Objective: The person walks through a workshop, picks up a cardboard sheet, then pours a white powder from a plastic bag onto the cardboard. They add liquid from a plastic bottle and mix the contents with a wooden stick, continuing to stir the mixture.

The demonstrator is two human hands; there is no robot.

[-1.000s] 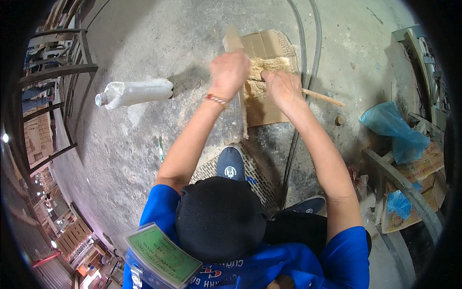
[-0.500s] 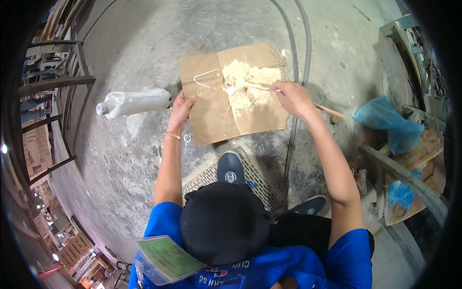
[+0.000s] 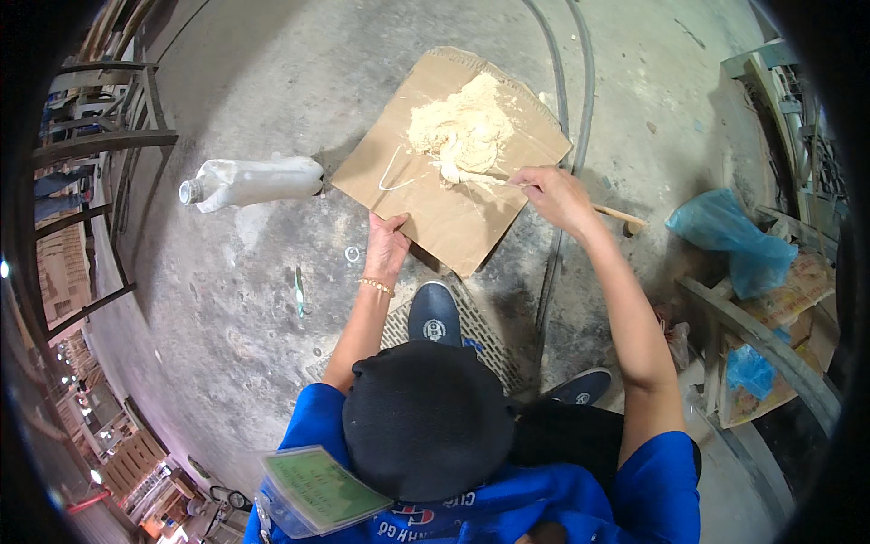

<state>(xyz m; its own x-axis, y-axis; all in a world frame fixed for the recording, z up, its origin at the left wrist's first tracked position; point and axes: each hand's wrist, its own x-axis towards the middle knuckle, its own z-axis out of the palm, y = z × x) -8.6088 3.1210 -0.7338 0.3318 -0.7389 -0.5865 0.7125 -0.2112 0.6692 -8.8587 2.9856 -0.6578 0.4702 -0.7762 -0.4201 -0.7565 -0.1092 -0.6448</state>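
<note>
A creased sheet of brown paper (image 3: 453,227) lies tilted in front of me, bearing a mound of pale yellow powder, partly wet and pasty (image 3: 462,127). My left hand (image 3: 388,247) pinches the sheet's near left edge, thumb on top. My right hand (image 3: 553,195) is closed round a thin, pale-coated stick (image 3: 494,181), whose tip lies at the near side of the mound. A white V-shaped streak (image 3: 391,179) marks the paper left of the powder. Past my right wrist a wooden handle (image 3: 621,216) shows; I cannot tell whether it belongs to the stick.
On the floor at left lies a dented whitish plastic bottle (image 3: 258,181). Cables (image 3: 580,100) run along the right of the paper. A blue plastic bag (image 3: 725,231) hangs over boards at right. A perforated plate (image 3: 480,335) lies under my shoe (image 3: 435,313). Metal racks (image 3: 109,140) stand far left.
The paper has turned clockwise, its left side swinging away from me. My left hand has moved right and nearer. The mixture is heaped more together, and the stick has come to its near side.
</note>
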